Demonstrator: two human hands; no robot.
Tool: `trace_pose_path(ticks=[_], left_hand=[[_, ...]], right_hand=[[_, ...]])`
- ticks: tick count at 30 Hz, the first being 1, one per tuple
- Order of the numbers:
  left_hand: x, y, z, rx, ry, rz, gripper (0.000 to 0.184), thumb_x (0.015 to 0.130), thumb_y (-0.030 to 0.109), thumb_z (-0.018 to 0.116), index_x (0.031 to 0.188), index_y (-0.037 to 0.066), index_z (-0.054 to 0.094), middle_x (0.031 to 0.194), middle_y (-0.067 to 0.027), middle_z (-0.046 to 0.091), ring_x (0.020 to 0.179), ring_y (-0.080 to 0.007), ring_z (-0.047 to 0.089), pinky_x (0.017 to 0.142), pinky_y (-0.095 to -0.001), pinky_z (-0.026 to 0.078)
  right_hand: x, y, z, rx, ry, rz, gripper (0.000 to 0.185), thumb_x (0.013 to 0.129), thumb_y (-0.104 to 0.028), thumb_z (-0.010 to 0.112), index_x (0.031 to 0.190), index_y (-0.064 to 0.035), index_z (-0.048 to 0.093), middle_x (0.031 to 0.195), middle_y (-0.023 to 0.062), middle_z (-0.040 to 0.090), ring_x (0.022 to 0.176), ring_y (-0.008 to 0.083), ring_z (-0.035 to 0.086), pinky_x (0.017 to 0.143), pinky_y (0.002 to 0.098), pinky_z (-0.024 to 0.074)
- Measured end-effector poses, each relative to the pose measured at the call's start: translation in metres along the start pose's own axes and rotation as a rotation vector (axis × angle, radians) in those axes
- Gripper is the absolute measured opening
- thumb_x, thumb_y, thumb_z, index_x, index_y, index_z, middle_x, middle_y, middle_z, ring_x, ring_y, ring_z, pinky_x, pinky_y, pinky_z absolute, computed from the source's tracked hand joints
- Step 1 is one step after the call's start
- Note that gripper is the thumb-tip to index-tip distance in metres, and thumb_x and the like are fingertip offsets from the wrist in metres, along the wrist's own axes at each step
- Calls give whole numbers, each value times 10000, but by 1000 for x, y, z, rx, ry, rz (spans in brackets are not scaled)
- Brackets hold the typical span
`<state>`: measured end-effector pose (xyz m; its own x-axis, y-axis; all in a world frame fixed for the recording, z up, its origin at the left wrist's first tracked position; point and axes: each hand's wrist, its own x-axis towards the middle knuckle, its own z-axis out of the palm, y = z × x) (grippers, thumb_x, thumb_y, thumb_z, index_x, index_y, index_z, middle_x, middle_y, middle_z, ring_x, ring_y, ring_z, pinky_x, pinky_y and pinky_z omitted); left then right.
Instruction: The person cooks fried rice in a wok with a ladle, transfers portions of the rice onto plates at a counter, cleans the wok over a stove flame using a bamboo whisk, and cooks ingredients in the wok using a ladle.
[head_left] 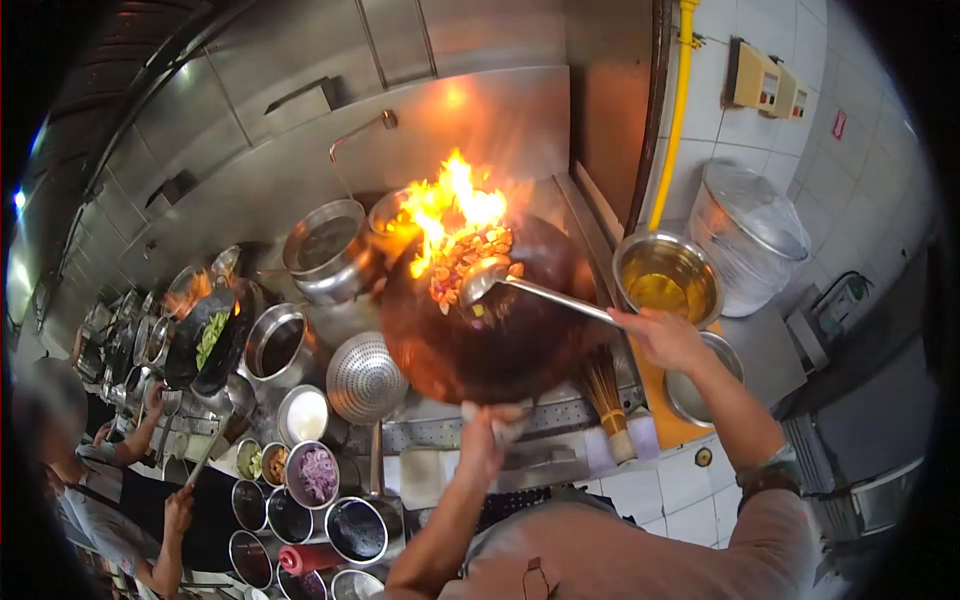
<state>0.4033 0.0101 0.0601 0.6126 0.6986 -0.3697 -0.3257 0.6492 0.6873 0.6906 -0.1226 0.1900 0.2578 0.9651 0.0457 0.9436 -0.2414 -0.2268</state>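
A large dark wok (450,355) is tilted over the stove, with browned food pieces (470,262) at its far side and tall flames rising from them. My left hand (482,440) is closed round a pale cloth (510,422) at the wok's near edge. In my right hand (665,338) is the handle of a metal ladle (560,298); its bowl rests against the food inside the wok. A steel pot of yellow liquid (662,290) stands just beyond my right hand.
A perforated strainer (367,378), a pot (277,345) and several bowls of ingredients, one with chopped purple onion (318,474), lie to the left. A bamboo brush (606,405) sits right of the wok. A co-worker (110,500) handles another wok (205,340) and ladle at far left.
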Motion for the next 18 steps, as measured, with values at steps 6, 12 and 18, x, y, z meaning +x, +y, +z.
trace_pose_path(ticks=[6,12,18], left_hand=[[-16,65,54,-48,218,-150,111,842,121,445,935,66,469,845,-132,611,705,-258,575,621,-402,491],[26,58,50,1,168,-197,22,874,152,450,873,135,437,793,-77,554,690,-256,554,628,-431,469],[12,2,0,-87,-3,-23,333,873,117,451,1202,112,496,1091,-135,612,913,-300,608,724,-461,501]], right_hand=[[-23,28,-38,304,-205,-21,593,773,-47,573,1328,-240,496,1097,138,628,958,294,612,785,365,492],[-6,31,-39,268,-246,-130,581,755,-73,586,1313,-215,513,1151,135,616,1003,306,606,851,371,474],[4,-21,-25,-54,-95,112,562,771,-79,576,1307,-236,512,1083,164,626,968,359,595,824,415,485]])
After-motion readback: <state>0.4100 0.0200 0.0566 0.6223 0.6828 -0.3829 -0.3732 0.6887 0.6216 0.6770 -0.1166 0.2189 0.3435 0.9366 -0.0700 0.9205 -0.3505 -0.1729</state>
